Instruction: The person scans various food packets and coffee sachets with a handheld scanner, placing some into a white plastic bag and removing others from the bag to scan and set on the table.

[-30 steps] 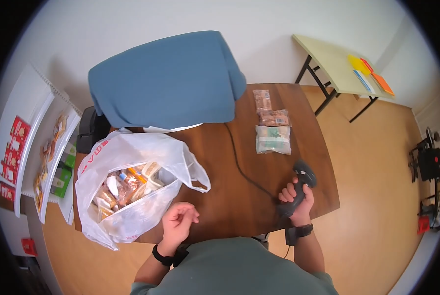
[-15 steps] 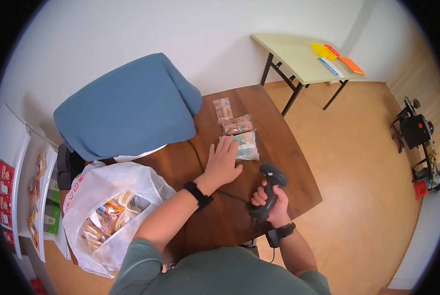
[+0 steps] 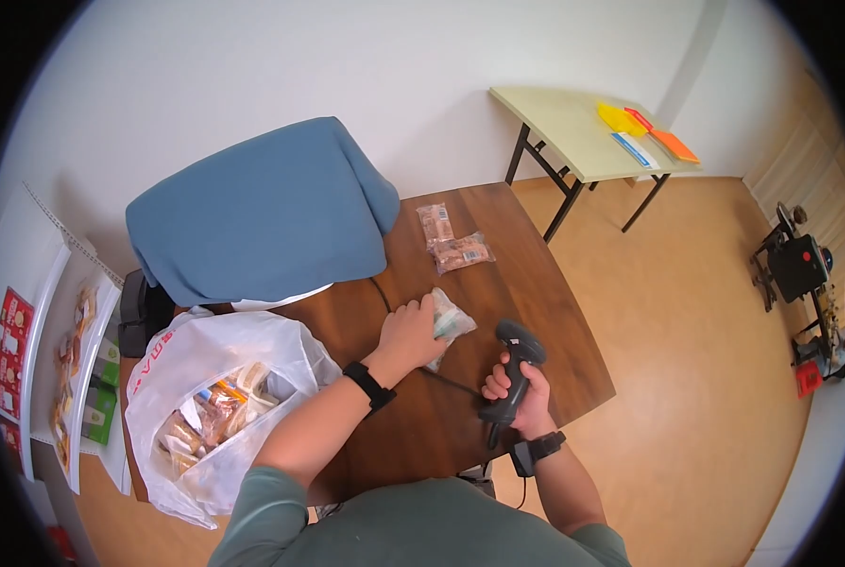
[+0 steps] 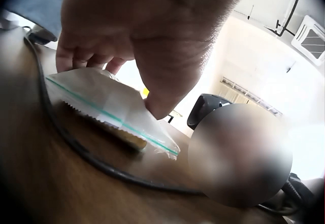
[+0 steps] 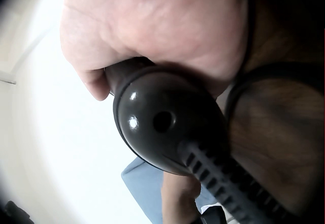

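Note:
Over the middle of the wooden table (image 3: 554,340), my left hand (image 3: 406,333) pinches a clear plastic packet (image 3: 453,321) with green print, thumb on the near side and fingers over the far side. In the left wrist view the packet (image 4: 106,97) is tilted, its green-lined zigzag edge hanging close over the wood. My right hand (image 3: 535,402) grips a black handheld barcode scanner (image 3: 519,364) by its handle, head upward. The right wrist view shows the handle's rounded end (image 5: 162,115) with its cord. Two brownish packets (image 3: 463,253) lie beyond, their ends overlapping.
A white plastic bag (image 3: 281,340) full of packaged food stands at the left. Behind it, a blue cloth (image 3: 252,213) covers a large object. The scanner's black cable (image 4: 86,155) crosses the table. Shelves with goods (image 3: 82,340) are at far left; a pale green table (image 3: 545,123) stands back right.
My left hand has reached from beside the bag to the green-printed packet, taken hold of it and drawn it nearer, away from the brownish packets. The right hand keeps the scanner.

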`<state>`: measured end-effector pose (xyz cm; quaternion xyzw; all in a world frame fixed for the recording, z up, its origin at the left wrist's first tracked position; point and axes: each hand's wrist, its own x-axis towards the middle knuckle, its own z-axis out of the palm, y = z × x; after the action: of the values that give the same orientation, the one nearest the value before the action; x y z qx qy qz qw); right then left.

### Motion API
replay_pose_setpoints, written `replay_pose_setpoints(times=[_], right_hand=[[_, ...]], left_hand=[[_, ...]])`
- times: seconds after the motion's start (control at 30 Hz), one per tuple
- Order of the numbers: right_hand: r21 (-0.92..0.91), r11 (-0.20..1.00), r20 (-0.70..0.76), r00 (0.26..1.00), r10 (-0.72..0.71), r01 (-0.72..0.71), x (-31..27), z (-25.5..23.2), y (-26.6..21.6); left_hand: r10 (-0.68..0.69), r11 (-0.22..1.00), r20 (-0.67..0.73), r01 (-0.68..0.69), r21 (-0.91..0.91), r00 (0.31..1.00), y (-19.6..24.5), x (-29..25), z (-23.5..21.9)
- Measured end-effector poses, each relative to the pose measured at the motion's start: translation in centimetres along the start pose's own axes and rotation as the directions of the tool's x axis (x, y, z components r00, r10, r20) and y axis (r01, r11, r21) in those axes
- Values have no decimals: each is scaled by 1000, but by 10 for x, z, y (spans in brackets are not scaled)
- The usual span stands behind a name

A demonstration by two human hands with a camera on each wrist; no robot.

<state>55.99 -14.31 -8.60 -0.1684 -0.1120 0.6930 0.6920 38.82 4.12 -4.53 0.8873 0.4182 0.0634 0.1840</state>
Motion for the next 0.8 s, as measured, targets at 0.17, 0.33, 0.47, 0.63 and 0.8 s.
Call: replay_pose_setpoints(times=[0.17, 0.33, 0.47, 0.63, 0.8], right_hand=[[-25, 999, 15, 1000, -25, 25, -2, 0, 4], [-45, 998, -3, 999, -51, 51, -4, -1, 4], [-37, 998, 7, 998, -57, 57, -5, 0, 4], [-56, 995, -19, 997, -80, 79, -6, -2, 6], [-84, 996, -27, 999, -40, 38, -15, 16, 6]], left_hand=[[171, 953, -145, -126, 275, 975, -16, -36, 30], [171, 958, -313, -82, 276, 934, -1, -49, 32], [58, 982, -227, -15, 186, 972, -3, -33, 21], [-128, 725, 11, 102, -681, 992, -7, -28, -12], [90, -300, 256, 272, -914, 962, -27, -71, -41]])
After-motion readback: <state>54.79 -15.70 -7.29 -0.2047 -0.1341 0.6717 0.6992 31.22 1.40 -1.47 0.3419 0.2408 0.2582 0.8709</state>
